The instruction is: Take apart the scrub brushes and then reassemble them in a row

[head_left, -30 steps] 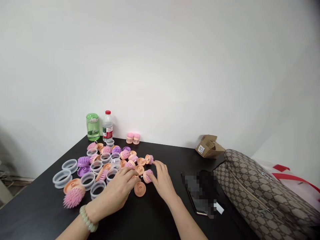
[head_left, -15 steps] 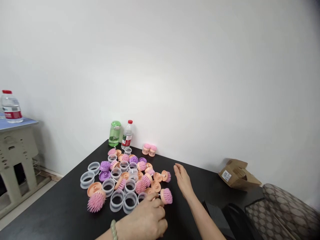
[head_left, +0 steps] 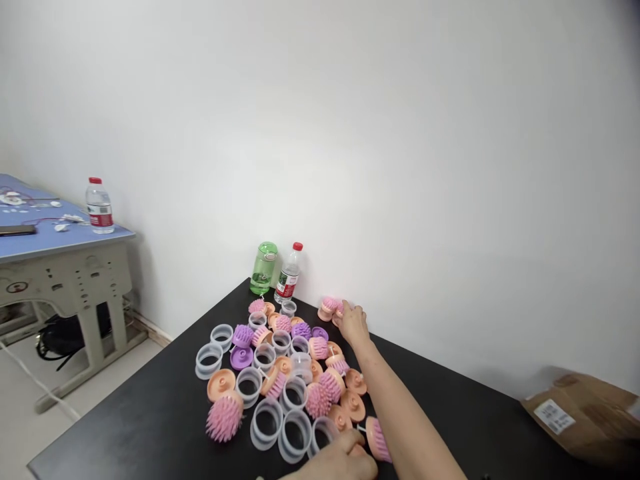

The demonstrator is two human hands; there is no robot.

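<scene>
My right hand [head_left: 353, 325] reaches to the wall side of the black table, its fingers closed round the right one of two pink-bristled brush heads [head_left: 327, 307]. At the bottom edge, my left hand [head_left: 345, 461] is curled, with an orange round cap [head_left: 357, 451] showing at its fingers; part of this hand is cut off. Beside it lies a pink brush head [head_left: 379, 440] with a white stem, partly behind my right forearm. Clear plastic rings [head_left: 294, 435], orange caps [head_left: 353, 405], pink brush heads [head_left: 225, 417] and purple ones [head_left: 243, 335] spread across the table.
A green bottle [head_left: 263, 269] and a red-capped water bottle [head_left: 289, 275] stand at the far corner. At the right lies an open cardboard box [head_left: 583, 417]. A blue-topped desk [head_left: 65, 243] with another water bottle [head_left: 100, 208] is on the left. The white wall bounds the far side.
My right hand has moved forward to the brush heads by the wall and closed on one. My left hand stays low by the orange caps. The view has turned left.
</scene>
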